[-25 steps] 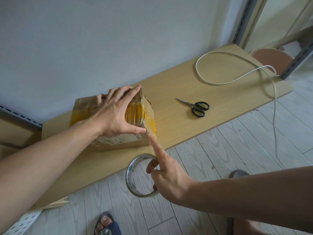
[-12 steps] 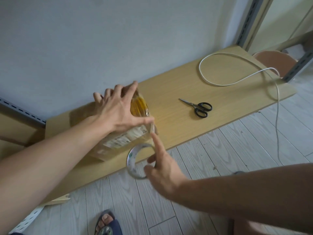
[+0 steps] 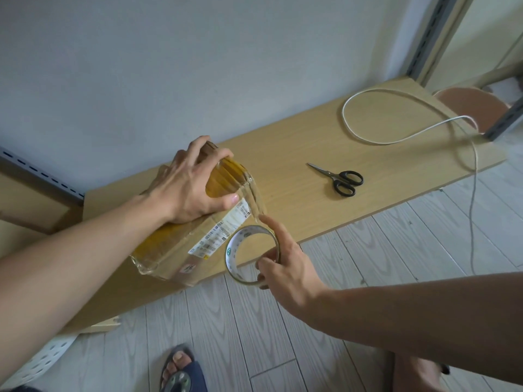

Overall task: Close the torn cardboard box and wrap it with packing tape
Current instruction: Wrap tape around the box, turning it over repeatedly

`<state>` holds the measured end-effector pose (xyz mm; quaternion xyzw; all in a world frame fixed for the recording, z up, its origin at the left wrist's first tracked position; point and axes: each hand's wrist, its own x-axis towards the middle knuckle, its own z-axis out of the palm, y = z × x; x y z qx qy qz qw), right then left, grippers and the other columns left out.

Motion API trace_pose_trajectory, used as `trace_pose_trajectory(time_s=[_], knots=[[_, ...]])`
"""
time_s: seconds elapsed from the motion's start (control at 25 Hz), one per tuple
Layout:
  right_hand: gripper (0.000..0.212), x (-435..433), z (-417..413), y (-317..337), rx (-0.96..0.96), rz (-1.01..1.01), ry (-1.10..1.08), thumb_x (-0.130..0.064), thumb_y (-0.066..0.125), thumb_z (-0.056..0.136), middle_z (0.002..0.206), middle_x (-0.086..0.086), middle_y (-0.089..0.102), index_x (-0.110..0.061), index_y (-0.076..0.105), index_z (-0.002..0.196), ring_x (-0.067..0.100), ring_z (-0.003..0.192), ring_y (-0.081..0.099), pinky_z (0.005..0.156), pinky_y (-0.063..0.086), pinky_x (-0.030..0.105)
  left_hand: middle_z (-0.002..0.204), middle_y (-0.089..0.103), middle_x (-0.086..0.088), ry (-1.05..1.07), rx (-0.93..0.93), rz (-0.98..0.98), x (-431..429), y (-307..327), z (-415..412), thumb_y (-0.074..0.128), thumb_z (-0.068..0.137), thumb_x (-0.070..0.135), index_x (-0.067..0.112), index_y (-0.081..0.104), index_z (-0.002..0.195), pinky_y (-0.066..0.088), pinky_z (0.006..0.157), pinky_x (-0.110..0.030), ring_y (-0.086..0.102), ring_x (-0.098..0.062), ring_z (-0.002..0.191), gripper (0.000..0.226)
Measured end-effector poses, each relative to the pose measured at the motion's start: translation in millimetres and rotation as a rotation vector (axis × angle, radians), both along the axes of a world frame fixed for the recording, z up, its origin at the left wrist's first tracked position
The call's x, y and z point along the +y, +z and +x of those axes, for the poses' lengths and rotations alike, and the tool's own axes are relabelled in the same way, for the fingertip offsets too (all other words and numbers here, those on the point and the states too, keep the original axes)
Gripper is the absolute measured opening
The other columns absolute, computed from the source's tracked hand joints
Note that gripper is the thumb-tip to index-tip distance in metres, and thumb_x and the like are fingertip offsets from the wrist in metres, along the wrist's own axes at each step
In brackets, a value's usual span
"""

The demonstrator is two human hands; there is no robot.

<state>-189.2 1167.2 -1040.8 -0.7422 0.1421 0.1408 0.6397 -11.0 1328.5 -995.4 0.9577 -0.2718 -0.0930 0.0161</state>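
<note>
On the wooden board (image 3: 297,154), at its front edge and well left of the scissors (image 3: 338,178), the cardboard box (image 3: 169,250) lies gripped by the left hand (image 3: 192,182), fingers curled over its taped end, while the right hand (image 3: 288,267) grasps the tape roll (image 3: 252,256), index finger outstretched.

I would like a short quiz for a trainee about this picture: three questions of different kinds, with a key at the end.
1. True or false: the left hand holds the box from above.
2. What does the right hand hold? A) a knife B) a tape roll C) a pen
3. On what do the scissors lie?

Key: 1 true; 2 B; 3 on the wooden board, apart from the box and both hands.
</note>
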Motion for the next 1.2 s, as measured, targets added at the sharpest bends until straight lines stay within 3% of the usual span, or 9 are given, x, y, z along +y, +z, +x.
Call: trace_pose_trajectory(time_s=[0.2, 0.32, 0.44, 0.56, 0.68, 0.8, 0.96, 1.08, 1.2], knots=[[0.075, -5.6, 4.7, 8.0, 0.022, 0.039, -0.023, -0.012, 0.048, 0.083, 0.101, -0.001, 0.065, -0.059, 0.032, 0.139, 0.029, 0.095, 0.065, 0.084, 0.058, 0.047, 0.153, 0.020, -0.008, 0.289, -0.025, 0.026, -15.2, -3.0, 10.0, 0.038, 0.073, 0.091, 0.042, 0.022, 0.147, 0.040, 0.099, -0.057, 0.037, -0.045, 0.133, 0.090], [0.082, 8.2, -22.6, 16.0, 0.108, 0.076, 0.177, -0.007, 0.044, 0.086, 0.096, 0.004, 0.066, -0.066, 0.025, 0.139, 0.026, 0.076, 0.065, 0.074, 0.060, 0.044, 0.154, 0.018, -0.015, 0.545, 0.024, 0.048, -33.2, 2.8, 24.5, 0.033, 0.078, 0.091, 0.037, 0.017, 0.151, 0.038, 0.100, -0.060, 0.034, -0.051, 0.134, 0.093], [0.082, 5.3, -24.9, 14.3, 0.126, 0.060, 0.190, -0.004, 0.042, 0.086, 0.097, -0.004, 0.064, -0.065, 0.027, 0.139, 0.013, 0.069, 0.060, 0.073, 0.059, 0.040, 0.162, 0.005, -0.022, 0.569, 0.096, 0.118, -38.7, 8.5, 32.4, 0.029, 0.076, 0.095, 0.038, 0.005, 0.156, 0.036, 0.103, -0.063, 0.030, -0.056, 0.138, 0.101], [0.084, -6.5, -25.1, 11.8, 0.119, 0.017, 0.204, -0.003, 0.038, 0.085, 0.094, -0.001, 0.065, -0.064, 0.026, 0.141, 0.009, 0.068, 0.059, 0.073, 0.059, 0.037, 0.167, -0.017, -0.013, 0.360, 0.135, 0.067, -24.3, 18.0, 41.5, 0.042, 0.064, 0.099, 0.051, -0.005, 0.154, 0.016, 0.115, -0.071, 0.002, -0.050, 0.151, 0.112], [0.084, -8.5, -26.5, 10.0, 0.101, 0.009, 0.223, -0.003, 0.037, 0.085, 0.094, -0.001, 0.066, -0.063, 0.024, 0.142, 0.009, 0.067, 0.059, 0.072, 0.060, 0.035, 0.169, -0.010, 0.010, -0.163, 0.040, -0.005, -8.6, 14.3, 36.0, 0.046, 0.067, 0.088, 0.055, 0.014, 0.151, -0.002, 0.118, -0.069, -0.015, -0.024, 0.155, 0.095], [0.084, -6.7, -26.9, 12.2, 0.091, 0.005, 0.228, -0.002, 0.037, 0.086, 0.094, -0.004, 0.064, -0.062, 0.023, 0.144, 0.010, 0.070, 0.061, 0.072, 0.060, 0.033, 0.167, 0.004, 0.012, -0.245, -0.070, -0.030, -3.1, -5.2, 23.0, 0.032, 0.077, 0.071, 0.052, 0.034, 0.140, 0.006, 0.116, -0.069, -0.005, -0.022, 0.156, 0.066], [0.077, -9.9, -6.2, 15.0, 0.006, 0.015, 0.130, -0.002, 0.040, 0.088, 0.109, -0.003, 0.063, -0.056, 0.031, 0.143, 0.016, 0.081, 0.064, 0.071, 0.061, 0.042, 0.162, 0.013, 0.005, 0.117, -0.099, -0.018, -19.2, -8.9, 23.7, 0.041, 0.085, 0.062, 0.043, 0.043, 0.129, 0.015, 0.111, -0.073, 0.005, -0.039, 0.151, 0.049], [0.075, -13.9, 18.2, 17.8, -0.038, 0.007, 0.063, -0.003, 0.041, 0.086, 0.117, -0.009, 0.063, -0.052, 0.036, 0.142, 0.006, 0.087, 0.061, 0.071, 0.053, 0.027, 0.151, 0.022, -0.010, 0.359, -0.063, 0.008, -34.4, -9.9, 33.2, 0.039, 0.085, 0.064, 0.033, 0.044, 0.123, 0.033, 0.107, -0.064, 0.022, -0.054, 0.137, 0.049], [0.076, -13.1, 19.3, 17.3, -0.047, -0.002, 0.072, -0.003, 0.041, 0.086, 0.113, -0.014, 0.064, -0.051, 0.035, 0.144, 0.003, 0.087, 0.060, 0.070, 0.046, 0.018, 0.133, 0.029, -0.013, 0.411, -0.061, 0.053, -37.7, -12.6, 43.8, 0.035, 0.080, 0.065, 0.032, 0.041, 0.111, 0.042, 0.098, -0.061, 0.033, -0.053, 0.125, 0.046]])
